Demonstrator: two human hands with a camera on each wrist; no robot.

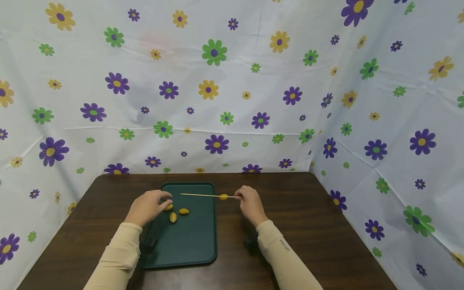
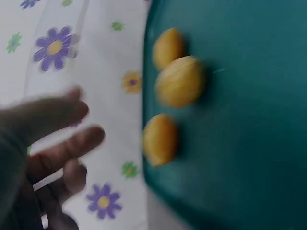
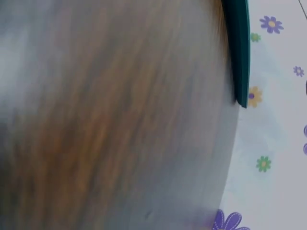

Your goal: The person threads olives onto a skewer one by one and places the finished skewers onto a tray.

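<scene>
My right hand (image 1: 251,204) pinches one end of a thin wooden skewer (image 1: 199,195), held level and pointing left over the green tray. A small yellow oval fruit (image 1: 223,197) sits on the skewer near my fingers. My left hand (image 1: 148,206) hovers at the tray's left side, thumb and fingers apart with nothing between them. Three more yellow fruits lie on the tray: one (image 1: 168,207) just under the left fingertips, another (image 1: 173,217) below it, and a third (image 1: 183,211) to the right. In the left wrist view, these fruits (image 2: 181,81) stand apart from the left hand (image 2: 57,158).
The dark green tray (image 1: 192,245) has a low raised rim and rests on a brown wood-grain table (image 1: 290,209). White cloth (image 1: 232,153) printed with flowers hangs behind the table and along its sides. The tray's edge (image 3: 240,57) also shows in the right wrist view.
</scene>
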